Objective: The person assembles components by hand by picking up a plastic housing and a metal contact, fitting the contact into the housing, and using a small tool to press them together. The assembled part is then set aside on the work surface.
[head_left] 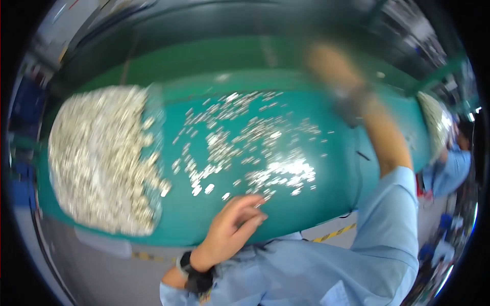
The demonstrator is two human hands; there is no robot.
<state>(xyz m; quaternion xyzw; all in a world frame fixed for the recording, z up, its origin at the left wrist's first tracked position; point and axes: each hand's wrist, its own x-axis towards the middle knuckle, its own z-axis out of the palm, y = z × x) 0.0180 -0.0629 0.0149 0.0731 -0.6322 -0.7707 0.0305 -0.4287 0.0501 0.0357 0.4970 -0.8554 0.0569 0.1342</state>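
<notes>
Light-blue shirt (301, 278) cloth fills the lower right foreground, worn by the person whose two bare arms extend over a green-topped table (326, 206). Just beyond the left hand (229, 229), many small shiny pale pieces (286, 171) lie loosely scattered across the middle of the table, the nearest beside its fingertips. That hand sits at the scatter's near edge, loosely open, with the thumb apart from the bent fingers; whether it touches a piece cannot be told. It is clearly the nearer hand. The right hand (329, 64) is stretched far forward, past the scatter's far right side, so blurred that its grip cannot be told. The scatter spreads a little wider from left to right than from front to back; motion blur hides how single pieces are turned. At left, a bulging clear plastic bag (97, 158) of similar pale pieces lies with its spilling side toward the scatter. A thin dark cable (359, 188) runs right of the scatter, and at far right a co-worker's blue sleeve (456, 168) shows beside another filled bag (433, 122).
</notes>
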